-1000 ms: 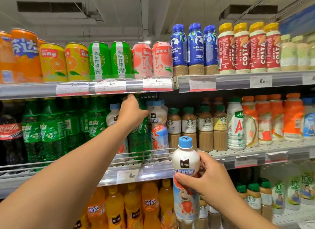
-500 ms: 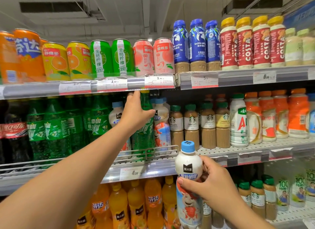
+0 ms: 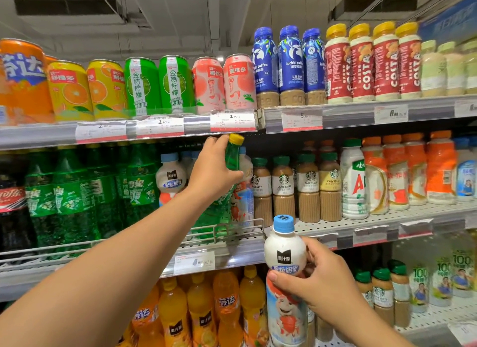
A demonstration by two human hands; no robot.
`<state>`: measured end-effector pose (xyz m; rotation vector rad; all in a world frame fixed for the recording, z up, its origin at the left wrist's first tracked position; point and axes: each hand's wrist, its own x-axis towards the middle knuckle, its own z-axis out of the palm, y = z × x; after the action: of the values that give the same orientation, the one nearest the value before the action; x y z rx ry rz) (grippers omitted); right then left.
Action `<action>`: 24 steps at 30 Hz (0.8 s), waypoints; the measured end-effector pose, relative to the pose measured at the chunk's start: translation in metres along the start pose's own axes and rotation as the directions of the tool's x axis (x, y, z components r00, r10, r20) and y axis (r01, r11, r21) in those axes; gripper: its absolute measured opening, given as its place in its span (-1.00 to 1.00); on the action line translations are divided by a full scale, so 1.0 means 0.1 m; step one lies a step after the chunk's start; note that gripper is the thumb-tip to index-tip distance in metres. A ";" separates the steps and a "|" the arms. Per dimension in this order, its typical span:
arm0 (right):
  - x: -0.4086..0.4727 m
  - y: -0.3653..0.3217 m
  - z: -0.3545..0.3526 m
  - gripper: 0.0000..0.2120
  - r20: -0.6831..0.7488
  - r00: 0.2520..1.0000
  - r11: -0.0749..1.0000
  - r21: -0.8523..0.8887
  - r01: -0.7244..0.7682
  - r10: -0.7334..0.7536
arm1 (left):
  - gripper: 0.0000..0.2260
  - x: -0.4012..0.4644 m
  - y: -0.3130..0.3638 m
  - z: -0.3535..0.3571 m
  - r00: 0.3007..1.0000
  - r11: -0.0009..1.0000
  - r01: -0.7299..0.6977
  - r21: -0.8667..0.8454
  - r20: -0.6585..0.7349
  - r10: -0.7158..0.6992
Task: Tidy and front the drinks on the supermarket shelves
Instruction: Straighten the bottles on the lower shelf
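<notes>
1. My left hand [image 3: 211,171] is reaching up and forward into the middle shelf [image 3: 361,229], gripping the neck of a green bottle [image 3: 232,154] that is leaning, cap tipped right.
2. That bottle is sitting among the white bottles [image 3: 170,179], so I judge it belongs further left with the green row [image 3: 77,191].
3. My right hand [image 3: 317,277] is clasping a white bottle [image 3: 285,253] upright, below the shelf edge, waiting for that slot.
</notes>
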<state>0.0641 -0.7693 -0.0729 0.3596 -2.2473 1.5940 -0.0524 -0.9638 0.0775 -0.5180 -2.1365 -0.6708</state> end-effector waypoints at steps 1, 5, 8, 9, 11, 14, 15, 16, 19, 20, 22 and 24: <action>0.00 0.02 0.00 -0.46 -0.002 1.000 1.000 0.001 -0.004 0.004 | -0.37 -0.02 0.02 0.01 1.000 1.000 -0.029 -0.004 0.002 0.029; 0.02 0.07 0.02 -0.45 -0.002 1.000 1.000 -0.012 -0.010 0.010 | -0.40 -0.08 0.01 -0.01 0.998 0.998 -0.064 -0.029 -0.018 0.063; 0.03 0.09 0.05 -0.44 -0.005 1.000 1.000 -0.021 -0.004 0.003 | -0.38 -0.12 -0.02 -0.06 0.999 0.998 -0.047 -0.050 -0.027 0.046; 0.04 0.09 0.07 -0.46 -0.005 1.000 1.000 -0.022 -0.003 0.003 | -0.37 -0.15 -0.03 -0.08 0.999 0.998 -0.043 -0.054 -0.029 0.041; 0.05 0.08 0.09 -0.50 0.004 1.000 1.000 -0.024 0.000 0.000 | -0.36 -0.21 -0.07 -0.13 0.999 0.997 -0.041 -0.062 -0.027 0.039; 0.06 0.05 0.12 -0.53 0.019 1.000 0.999 -0.034 0.010 -0.010 | -0.32 -0.32 -0.12 -0.23 0.999 0.997 -0.027 -0.067 -0.026 0.026; 0.06 0.04 0.12 -0.53 0.022 1.000 0.999 -0.035 0.011 -0.010 | -0.30 -0.35 -0.13 -0.26 1.000 0.997 -0.011 -0.076 -0.029 0.009; 0.06 0.03 0.13 -0.54 0.027 1.000 0.999 -0.034 0.015 -0.014 | -0.27 -0.36 -0.14 -0.28 0.999 0.996 0.006 -0.091 -0.032 -0.009; 0.07 -0.01 0.15 -0.50 0.036 0.999 0.999 -0.034 0.035 -0.034 | -0.25 -0.41 -0.16 -0.36 0.997 0.989 0.030 -0.142 -0.063 -0.039; 0.07 -0.04 0.16 -0.43 0.039 0.999 0.999 -0.028 0.035 -0.034 | -0.26 -0.43 -0.16 -0.40 0.996 0.986 0.030 -0.163 -0.082 -0.044; 0.07 -0.07 0.18 -0.25 0.042 0.999 1.000 -0.014 0.021 -0.021 | -0.25 -0.44 -0.14 -0.49 0.990 0.976 0.026 -0.215 -0.129 -0.055; 0.08 -0.12 0.20 -0.21 0.046 0.999 0.999 -0.021 0.024 -0.023 | -0.25 -0.44 -0.10 -0.62 0.984 0.968 0.011 -0.250 -0.169 -0.055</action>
<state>0.0589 -0.7917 -0.0653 0.4188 -2.2840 1.5635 0.0039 -1.0158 0.0721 -0.5370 -1.9113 -0.9749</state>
